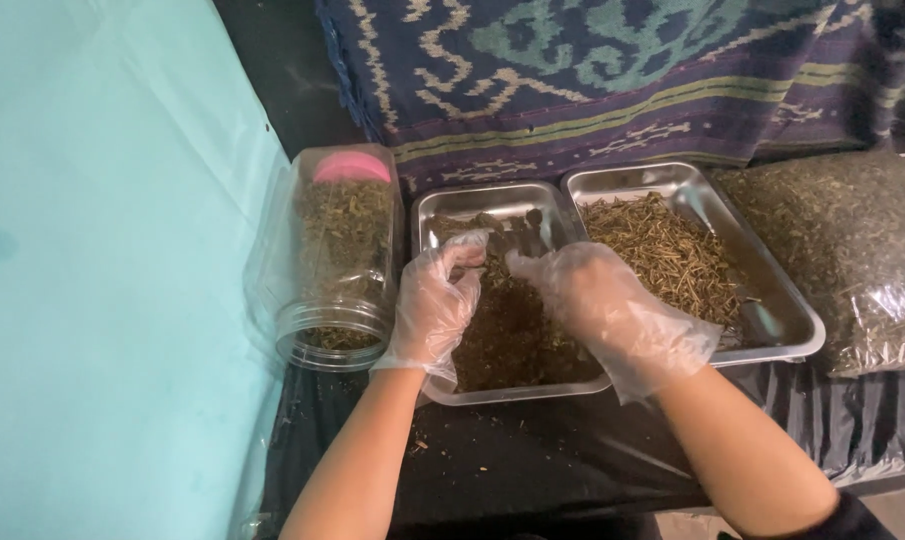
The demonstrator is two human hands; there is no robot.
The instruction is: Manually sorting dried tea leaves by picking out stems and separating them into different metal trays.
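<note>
Here both gloved hands, left and right, pinch dark leaves in the near tray, the jar at nine o'clock nearer the left.

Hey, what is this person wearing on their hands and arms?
Both the left hand and the right hand wear loose, clear, thin plastic disposable gloves, crinkled and baggy, ending at the wrists with flared cuffs. The forearms are bare. A dark sleeve edge shows near the right elbow.
</note>
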